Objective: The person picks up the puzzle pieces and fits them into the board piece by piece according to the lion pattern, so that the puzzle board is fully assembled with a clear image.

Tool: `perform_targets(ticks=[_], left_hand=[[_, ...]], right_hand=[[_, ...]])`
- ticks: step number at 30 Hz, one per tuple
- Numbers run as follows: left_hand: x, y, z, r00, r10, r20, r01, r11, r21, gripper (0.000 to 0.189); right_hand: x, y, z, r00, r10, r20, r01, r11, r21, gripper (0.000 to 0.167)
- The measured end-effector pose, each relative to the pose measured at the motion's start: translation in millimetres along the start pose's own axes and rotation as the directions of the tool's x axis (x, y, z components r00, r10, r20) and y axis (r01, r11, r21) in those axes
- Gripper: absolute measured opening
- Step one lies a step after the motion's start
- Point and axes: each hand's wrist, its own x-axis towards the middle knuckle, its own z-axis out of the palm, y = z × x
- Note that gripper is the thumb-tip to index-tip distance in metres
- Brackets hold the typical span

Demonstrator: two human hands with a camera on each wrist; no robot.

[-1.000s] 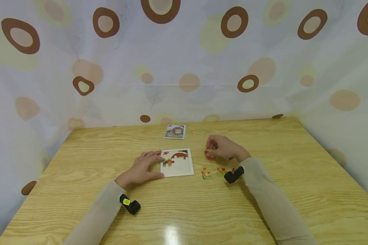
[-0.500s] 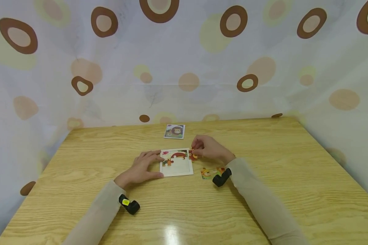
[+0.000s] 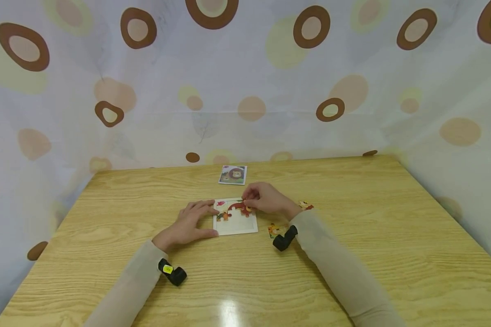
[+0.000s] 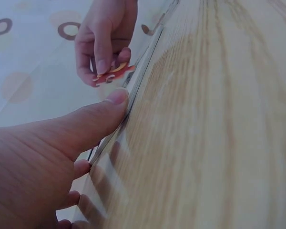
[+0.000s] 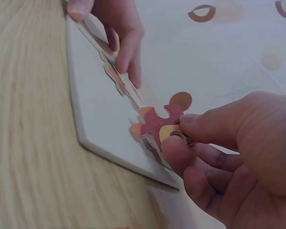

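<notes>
Hands: two. Trays: one, a flat white tray (image 3: 241,223), squarish, corners rounded, on the wood-grained table (image 3: 270,277). Fitted pieces (image 3: 222,217) line its upper and left parts; exact count unclear, seams too small. Picture card: one (image 3: 232,175), glossy-looking, lion print, beyond the tray. Loose pieces right of the tray: at least two, one near (image 3: 274,230), partly hidden by a black wrist camera, one farther off (image 3: 306,205).

Held piece: one (image 5: 155,121), thin, knobbed and notched, dark red with a yellow-ringed patch, over the tray's upper right part, tilted in the right-wrist view.

Right hand (image 3: 266,198): thumb and index closed in a pinch on the held piece's edge, other fingers curled beneath. Left hand (image 3: 188,227): thumb and fingers spread wide, tips touching the tray's left edge.
</notes>
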Motion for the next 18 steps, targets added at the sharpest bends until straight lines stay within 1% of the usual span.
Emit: perform_targets(ticks=[3, 6, 9, 13, 18], left_hand=[[-0.1, 0.9, -0.5, 1.000, -0.001, 0.002, 0.001, 1.000, -0.002, 0.052], [0.0, 1.1, -0.8, 1.000, -0.003, 0.003, 0.003, 1.000, -0.007, 0.052], [0.1, 1.3, -0.9, 1.000, 0.000, 0.002, 0.000, 1.000, 0.000, 0.052], [0.8, 1.5, -0.2, 1.000, 0.004, 0.000, -0.004, 1.000, 0.006, 0.051], [0.0, 1.0, -1.3, 1.000, -0.004, 0.000, 0.004, 1.000, 0.005, 0.052]], right_hand=[[5.1, -2, 8, 1.000, 0.001, 0.010, -0.001, 1.000, 0.011, 0.011], [10.5, -3, 15, 1.000, -0.002, 0.005, 0.002, 1.000, -0.016, 0.010], [14.0, -5, 20, 1.000, -0.010, -0.019, 0.008, 0.994, -0.107, 0.009], [14.1, -9, 24, 0.999, -0.001, -0.043, -0.009, 0.972, -0.236, 0.008], [13.8, -15, 29, 0.999, 0.009, -0.038, -0.020, 0.956, -0.292, 0.009]])
